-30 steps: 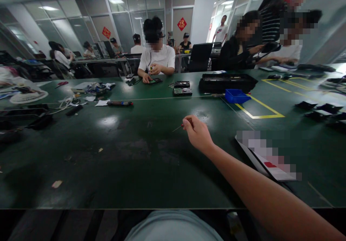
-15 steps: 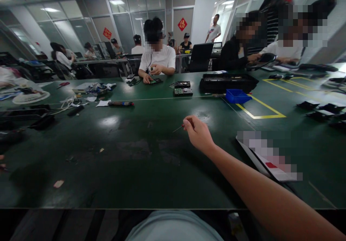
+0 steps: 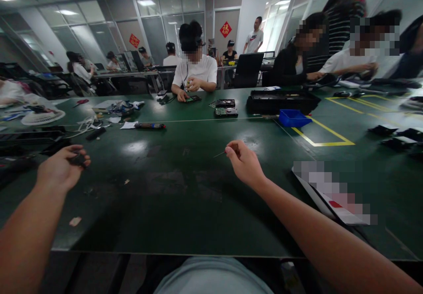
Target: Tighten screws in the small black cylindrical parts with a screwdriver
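My right hand (image 3: 244, 164) is closed around a thin screwdriver (image 3: 219, 154) above the middle of the green table (image 3: 165, 214). Its slim metal shaft points left and slightly down; the handle is mostly hidden in my fingers. Over the left side of the table, my left hand (image 3: 56, 170) has its fingers curled round a small dark object (image 3: 78, 159), whose kind I cannot make out. A wide gap separates the two hands. Small pale scraps (image 3: 75, 221) lie on the table below my left hand.
Farther back lie a dark electric screwdriver (image 3: 150, 126), hard drives (image 3: 226, 111), a blue bin (image 3: 294, 118) and a long black casing (image 3: 282, 102). A white flat packet (image 3: 333, 197) rests near my right forearm. A co-worker (image 3: 194, 71) sits opposite, handling a circuit board.
My left hand has come in from the left edge and now shows fully, with the dark object in it. The right hand keeps hold of the screwdriver in nearly the same place.
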Motion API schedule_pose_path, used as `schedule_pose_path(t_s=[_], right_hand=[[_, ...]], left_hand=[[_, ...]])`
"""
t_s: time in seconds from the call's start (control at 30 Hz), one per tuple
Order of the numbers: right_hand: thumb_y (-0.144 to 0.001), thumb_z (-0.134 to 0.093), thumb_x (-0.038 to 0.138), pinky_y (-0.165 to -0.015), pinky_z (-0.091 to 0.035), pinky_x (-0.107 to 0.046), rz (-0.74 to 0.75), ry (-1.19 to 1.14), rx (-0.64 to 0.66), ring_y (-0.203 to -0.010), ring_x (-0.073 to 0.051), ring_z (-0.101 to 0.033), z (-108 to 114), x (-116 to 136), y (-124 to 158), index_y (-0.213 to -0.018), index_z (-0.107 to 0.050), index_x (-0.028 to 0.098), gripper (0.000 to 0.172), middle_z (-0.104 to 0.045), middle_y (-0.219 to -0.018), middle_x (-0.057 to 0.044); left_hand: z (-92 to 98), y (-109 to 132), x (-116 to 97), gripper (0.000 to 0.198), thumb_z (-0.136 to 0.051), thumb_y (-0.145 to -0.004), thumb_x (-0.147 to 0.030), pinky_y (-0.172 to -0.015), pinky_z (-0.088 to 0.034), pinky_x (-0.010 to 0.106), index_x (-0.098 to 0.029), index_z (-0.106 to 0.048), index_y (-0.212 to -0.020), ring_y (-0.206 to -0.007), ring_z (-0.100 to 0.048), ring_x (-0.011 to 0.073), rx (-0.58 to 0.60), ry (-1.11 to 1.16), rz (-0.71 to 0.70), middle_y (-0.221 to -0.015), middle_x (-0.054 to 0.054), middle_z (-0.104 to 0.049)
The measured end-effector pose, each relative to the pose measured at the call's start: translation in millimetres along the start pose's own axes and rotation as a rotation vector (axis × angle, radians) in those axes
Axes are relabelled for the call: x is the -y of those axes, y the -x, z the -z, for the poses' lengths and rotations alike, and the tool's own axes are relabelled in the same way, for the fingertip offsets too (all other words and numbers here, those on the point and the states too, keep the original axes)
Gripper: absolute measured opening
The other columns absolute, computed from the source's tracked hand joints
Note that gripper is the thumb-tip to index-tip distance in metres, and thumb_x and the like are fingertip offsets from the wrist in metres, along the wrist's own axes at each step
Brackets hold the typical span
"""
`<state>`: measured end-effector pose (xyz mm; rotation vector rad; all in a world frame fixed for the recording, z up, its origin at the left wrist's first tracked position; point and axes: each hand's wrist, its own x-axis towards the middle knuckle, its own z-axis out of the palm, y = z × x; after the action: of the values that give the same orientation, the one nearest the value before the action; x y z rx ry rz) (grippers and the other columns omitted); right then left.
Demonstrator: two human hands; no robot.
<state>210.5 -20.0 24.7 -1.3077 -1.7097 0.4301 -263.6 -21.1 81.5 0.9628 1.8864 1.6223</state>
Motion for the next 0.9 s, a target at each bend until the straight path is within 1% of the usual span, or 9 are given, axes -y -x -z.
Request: schedule_pose_path(t_s=[0.07,0.17,0.23,0.37,0.47,0.6,0.67,0.8,0.9], right_hand=[[-0.096,-0.049,0.038,-0.071,-0.046,-0.035,-0.01,-0.014,0.01,-0.078,-0.022,-0.065,-0.4,-1.1,0.4,-0.102,-0.058,0.021,0.02,-0.069,-0.087,-0.006],[-0.096,-0.045,0.035,-0.076,-0.048,-0.038,-0.029,-0.067,0.032,-0.087,-0.023,-0.067,-1.1,-3.0,1.1,-0.107,-0.058,0.022,0.021,-0.07,-0.094,-0.007],[-0.097,-0.045,0.035,-0.076,-0.049,-0.038,-0.027,-0.077,0.032,-0.088,-0.024,-0.067,-1.1,-3.4,1.3,-0.107,-0.058,0.022,0.022,-0.071,-0.095,-0.008],[-0.096,-0.049,0.039,-0.07,-0.048,-0.035,0.012,-0.008,0.012,-0.078,-0.022,-0.067,0.8,-0.8,1.1,-0.1,-0.063,0.021,0.023,-0.071,-0.087,-0.006],[-0.094,-0.054,0.04,-0.068,-0.048,-0.033,0.045,0.002,0.004,-0.073,-0.02,-0.066,2.7,3.3,0.8,-0.095,-0.066,0.021,0.023,-0.072,-0.082,-0.005],[-0.092,-0.059,0.042,-0.065,-0.047,-0.032,0.07,0.011,-0.017,-0.07,-0.019,-0.066,4.9,7.8,1.3,-0.088,-0.067,0.022,0.022,-0.073,-0.078,-0.004],[-0.092,-0.057,0.042,-0.063,-0.046,-0.031,0.084,0.029,-0.044,-0.066,-0.018,-0.065,6.3,9.0,2.3,-0.085,-0.066,0.022,0.023,-0.072,-0.074,-0.003],[-0.096,-0.053,0.039,-0.064,-0.047,-0.03,0.147,-0.003,-0.111,-0.063,-0.017,-0.065,8.8,10.6,6.0,-0.088,-0.064,0.022,0.022,-0.07,-0.07,-0.001],[-0.097,-0.051,0.038,-0.067,-0.051,-0.03,0.162,-0.083,-0.18,-0.068,-0.017,-0.068,9.1,11.1,9.1,-0.093,-0.063,0.022,0.02,-0.071,-0.075,-0.002]], left_hand=[[-35.0,18.9,-9.4,0.021,-0.048,-0.06,-0.007,-0.061,-0.042,0.023,-0.015,-0.053,-0.079,-0.064,-0.051,0.0124,0.11,0.168,0.031,-0.069,0.0,-0.051],[-86.2,51.4,-19.4,0.025,-0.049,-0.06,-0.006,-0.058,-0.039,0.023,-0.013,-0.058,-0.082,-0.065,-0.051,0.0139,0.289,0.237,-0.003,-0.071,0.002,-0.054],[-116.7,74.5,-23.3,0.025,-0.051,-0.06,-0.007,-0.061,-0.042,0.023,-0.013,-0.061,-0.082,-0.068,-0.053,0.0145,0.435,0.281,-0.031,-0.072,0.003,-0.056],[-168.3,122.7,-29.3,0.022,-0.054,-0.067,-0.013,-0.061,-0.043,0.025,-0.014,-0.062,-0.088,-0.068,-0.055,0.0145,0.68,0.324,0.037,-0.077,0.003,-0.058],[-199.2,153.8,-28.5,0.027,-0.055,-0.071,-0.014,-0.064,-0.045,0.026,-0.016,-0.06,-0.098,-0.075,-0.058,0.0148,0.768,0.276,0.052,-0.089,0.004,-0.061],[-227.5,176.7,-13.7,0.049,-0.055,-0.064,0.001,-0.079,-0.048,0.029,-0.018,-0.056,-0.11,-0.09,-0.061,0.0168,0.797,0.065,-0.135,-0.106,0.007,-0.064],[-234.6,180.2,-3.7,0.05,-0.053,-0.065,0.005,-0.085,-0.049,0.031,-0.017,-0.056,-0.11,-0.094,-0.062,0.0177,0.817,-0.026,-0.22,-0.107,0.007,-0.065],[-236.8,178.2,11.6,0.039,-0.061,-0.075,0.0,-0.093,-0.049,0.037,-0.018,-0.061,-0.11,-0.098,-0.063,0.0204,0.862,-0.138,-0.375,-0.108,0.007,-0.067],[-234.4,174.0,18.6,0.039,-0.067,-0.077,-0.004,-0.099,-0.047,0.04,-0.021,-0.066,-0.113,-0.105,-0.063,0.0217,0.871,-0.17,-0.499,-0.113,0.006,-0.067]])
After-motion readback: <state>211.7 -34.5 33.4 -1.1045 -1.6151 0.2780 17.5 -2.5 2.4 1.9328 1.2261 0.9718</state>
